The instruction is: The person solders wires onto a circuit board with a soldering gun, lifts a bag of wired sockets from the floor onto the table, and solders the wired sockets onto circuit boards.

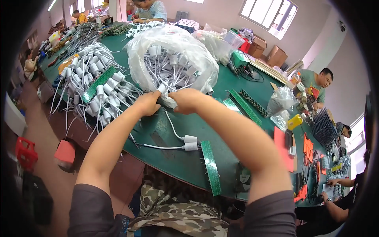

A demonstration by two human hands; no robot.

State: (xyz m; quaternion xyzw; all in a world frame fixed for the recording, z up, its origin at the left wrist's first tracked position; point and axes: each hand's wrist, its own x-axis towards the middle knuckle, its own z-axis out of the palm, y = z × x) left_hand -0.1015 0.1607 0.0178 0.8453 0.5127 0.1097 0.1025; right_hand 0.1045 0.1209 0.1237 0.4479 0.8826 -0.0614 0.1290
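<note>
A large translucent plastic bag (136, 59) stands on the green table, its mouth turned toward me. White cylindrical fittings with white cables (173, 61) fill it. At the near rim, my left hand (148, 104) is closed, with a white cylindrical fitting (161, 87) right at its fingertips; what it grips is partly hidden. Close beside it, my right hand (184, 101) pinches the bag's near edge with curled fingers. Below my hands lie two white fittings with cables (190, 142), up against a long narrow green circuit board (211, 168).
More white fittings (94, 71) are heaped at the left, a green board strip (98, 85) among them. Further board strips (245, 106) lie right of the bag. Tools and red trays (283, 148) occupy the right side. Co-workers sit around the green table (169, 166).
</note>
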